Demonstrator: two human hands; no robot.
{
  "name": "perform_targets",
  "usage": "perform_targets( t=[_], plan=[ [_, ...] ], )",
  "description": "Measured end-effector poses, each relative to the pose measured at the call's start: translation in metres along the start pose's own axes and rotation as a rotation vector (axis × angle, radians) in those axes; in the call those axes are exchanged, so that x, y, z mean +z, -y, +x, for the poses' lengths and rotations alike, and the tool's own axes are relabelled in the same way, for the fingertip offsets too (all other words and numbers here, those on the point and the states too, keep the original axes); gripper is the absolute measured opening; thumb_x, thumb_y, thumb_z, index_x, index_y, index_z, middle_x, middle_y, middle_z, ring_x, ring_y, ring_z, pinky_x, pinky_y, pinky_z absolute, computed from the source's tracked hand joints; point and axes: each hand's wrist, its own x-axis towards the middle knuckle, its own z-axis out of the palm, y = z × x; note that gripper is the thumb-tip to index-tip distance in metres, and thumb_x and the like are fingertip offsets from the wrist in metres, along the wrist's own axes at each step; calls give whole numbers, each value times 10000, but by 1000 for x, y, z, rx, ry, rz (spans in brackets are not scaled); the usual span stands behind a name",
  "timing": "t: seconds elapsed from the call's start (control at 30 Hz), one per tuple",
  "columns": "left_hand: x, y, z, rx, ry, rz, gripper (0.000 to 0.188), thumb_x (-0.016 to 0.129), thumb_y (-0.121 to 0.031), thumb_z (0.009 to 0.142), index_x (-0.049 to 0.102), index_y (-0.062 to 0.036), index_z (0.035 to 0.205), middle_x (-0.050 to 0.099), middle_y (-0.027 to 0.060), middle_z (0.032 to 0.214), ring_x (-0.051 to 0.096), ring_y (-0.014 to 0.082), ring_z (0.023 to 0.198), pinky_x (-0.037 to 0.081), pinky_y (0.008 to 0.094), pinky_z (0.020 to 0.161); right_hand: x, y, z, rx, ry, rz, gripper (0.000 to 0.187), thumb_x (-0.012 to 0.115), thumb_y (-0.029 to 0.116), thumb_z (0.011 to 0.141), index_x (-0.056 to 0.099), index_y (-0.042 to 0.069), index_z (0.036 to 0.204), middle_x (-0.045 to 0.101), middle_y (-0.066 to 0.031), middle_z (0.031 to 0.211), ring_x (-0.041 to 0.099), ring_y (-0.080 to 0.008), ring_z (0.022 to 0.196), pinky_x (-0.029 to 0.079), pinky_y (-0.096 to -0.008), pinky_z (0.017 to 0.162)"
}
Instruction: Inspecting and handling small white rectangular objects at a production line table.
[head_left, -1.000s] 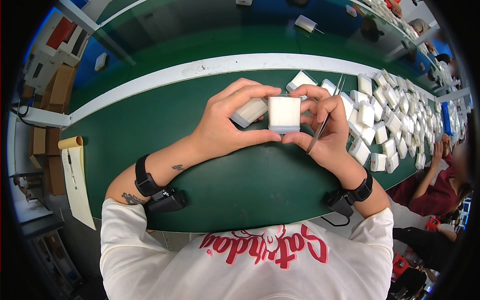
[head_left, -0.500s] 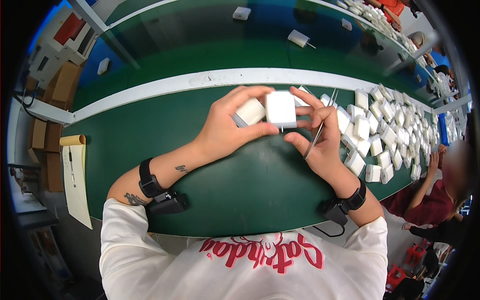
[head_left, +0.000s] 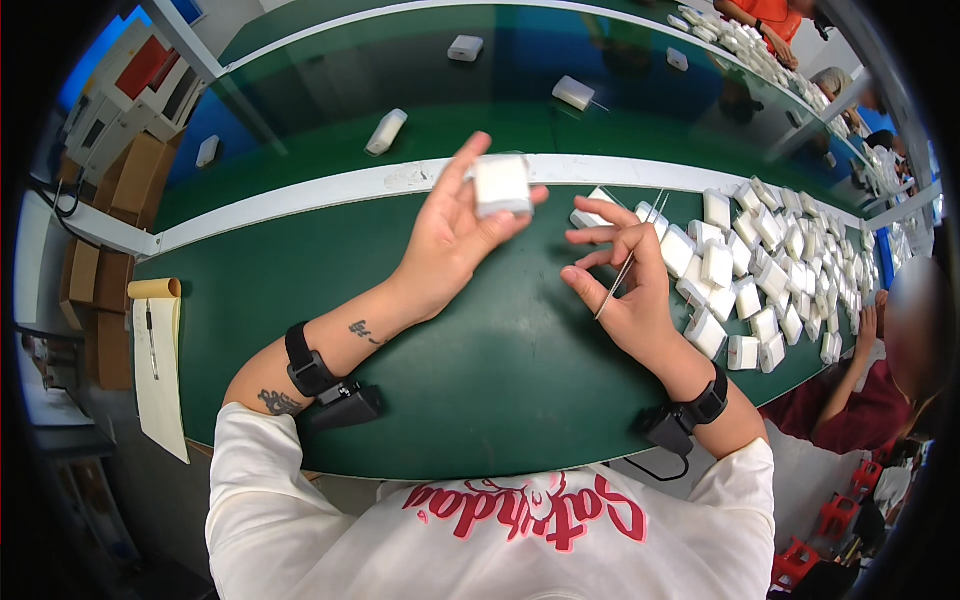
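A white, block-shaped power adapter (head_left: pixel 502 184) is gripped between the thumb and fingers of my left hand (head_left: pixel 450 235), just in front of the white rail. My right hand (head_left: pixel 632 275) has a pair of metal tweezers (head_left: pixel 628 266) tucked in it, tips pointing up and away. Thumb and forefinger of that hand are apart, with no adapter between them. Behind its fingertips lies another white adapter (head_left: pixel 597 207) on the green table (head_left: pixel 470 380). To its right, many similar adapters (head_left: pixel 717 262) are spread in a loose pile.
Beyond the white rail (head_left: pixel 400 178), a green conveyor surface (head_left: pixel 300 140) carries several spaced adapters, one (head_left: pixel 386 131) close to the rail. A yellow notepad (head_left: pixel 160 380) with a pen (head_left: pixel 151 340) lies at the table's left edge. Another person (head_left: pixel 850 375) sits at the right.
My left hand has moved left, away from my right hand, with one adapter; it held two before. An adapter now lies on the conveyor beyond the rail. The tweezers stay in my right hand.
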Motion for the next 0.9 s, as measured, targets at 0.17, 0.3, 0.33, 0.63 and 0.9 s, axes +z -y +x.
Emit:
perform_targets(
  t=[0.17,0.3,0.33,0.63,0.9],
  plan=[
    [6,1,-8,-13,250,204,747,613,28,935,203,-47,1555,412,183,1499,522,286,1330,452,391,1089,-1,0,1,-115,-46,-45,462,829,98,804,387,84,938,448,-239,1493,604,-306,1212,550,-369,870],
    [7,1,-12,-35,291,300,736,661,45,901,267,-34,1517,439,173,1468,538,267,1309,460,388,1085,-1,0,1,-178,-5,-117,451,845,84,770,416,91,906,571,-204,1391,621,-280,1119,516,-340,858],
    [7,1,-12,-25,287,312,731,670,40,898,277,-32,1510,451,170,1457,539,263,1307,461,387,1083,-1,-1,1,-189,-8,-120,457,848,77,764,413,92,904,581,-204,1376,625,-275,1101,516,-340,853],
    [7,-3,-13,24,246,408,605,766,-47,852,415,-25,1345,628,168,1257,646,227,1154,521,373,1005,-2,2,0,-248,-11,-119,516,874,62,724,384,99,883,633,-198,1251,638,-225,910,526,-332,798],
    [6,0,-13,38,201,508,645,819,-104,807,453,-27,1332,662,146,1194,668,172,991,543,330,899,-2,4,-1,-123,35,-96,491,850,80,769,381,85,914,614,-216,1284,628,-182,879,528,-323,788]
  ],
)
